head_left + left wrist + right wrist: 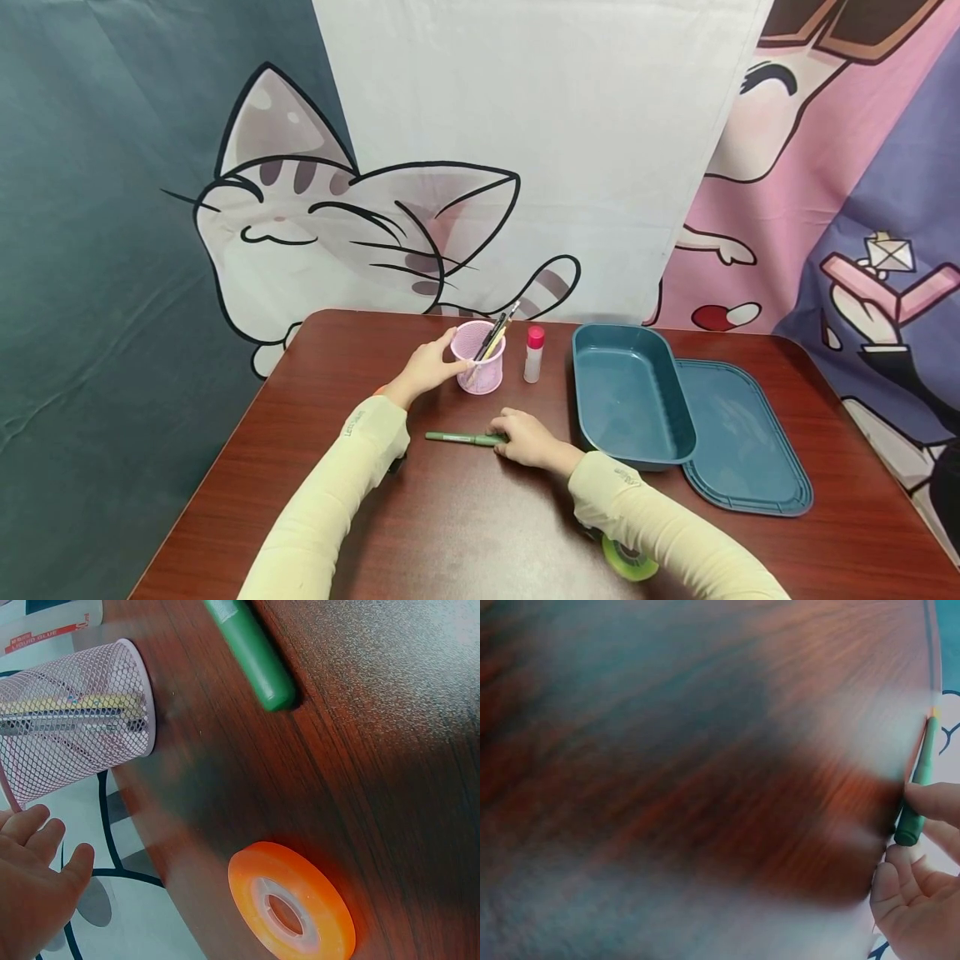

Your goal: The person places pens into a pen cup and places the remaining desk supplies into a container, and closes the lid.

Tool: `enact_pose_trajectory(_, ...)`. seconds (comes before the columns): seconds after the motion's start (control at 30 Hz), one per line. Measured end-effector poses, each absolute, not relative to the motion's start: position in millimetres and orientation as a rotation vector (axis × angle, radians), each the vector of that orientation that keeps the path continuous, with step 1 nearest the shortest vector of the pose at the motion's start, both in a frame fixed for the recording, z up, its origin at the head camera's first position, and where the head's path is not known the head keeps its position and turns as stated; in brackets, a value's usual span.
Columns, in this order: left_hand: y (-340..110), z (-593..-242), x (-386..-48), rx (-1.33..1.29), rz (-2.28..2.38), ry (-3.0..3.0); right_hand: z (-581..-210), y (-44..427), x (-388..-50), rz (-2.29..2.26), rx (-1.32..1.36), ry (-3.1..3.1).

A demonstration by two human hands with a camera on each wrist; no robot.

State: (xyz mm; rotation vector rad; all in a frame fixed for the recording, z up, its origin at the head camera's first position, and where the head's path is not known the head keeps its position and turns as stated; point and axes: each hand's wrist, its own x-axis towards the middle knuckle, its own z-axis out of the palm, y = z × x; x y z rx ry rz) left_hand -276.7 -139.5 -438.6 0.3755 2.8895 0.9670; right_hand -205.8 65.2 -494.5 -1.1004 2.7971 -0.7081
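Note:
My left hand point(427, 372) holds the rim of a pink mesh pen cup point(482, 379), its thumb across the near side. Several pens and pencils point(497, 335) stand slanted in the cup. On the tabletop lies a green pen point(457, 437), and the fingers of my right hand point(527, 439) pinch its right end. The right wrist view shows the thumb on top of the pen point(917, 806) with other fingers curled beside it. Behind the right hand, a liquid glue bottle point(533, 357) with a red cap stands upright beside the cup.
A teal plastic box point(633, 392) stands open at the right, with its flat lid point(750, 442) beside it. By my right forearm lies a green tape roll point(633, 570). An orange tape roll point(330, 900) is near the left wrist. Printed cloth hangs behind the table.

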Motion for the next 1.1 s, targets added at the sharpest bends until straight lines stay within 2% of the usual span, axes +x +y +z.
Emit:
enact_pose_trajectory(0.7,-138.7,-438.4,-276.2,0.372,0.941,2.901,-496.5,69.6,-210.6,-0.838,-1.144,2.827)
enact_pose_trajectory(1.1,-139.1,-437.8,-275.2,0.357,0.950,2.892,-468.0,78.9,-218.2,-0.919,-1.110,2.838)
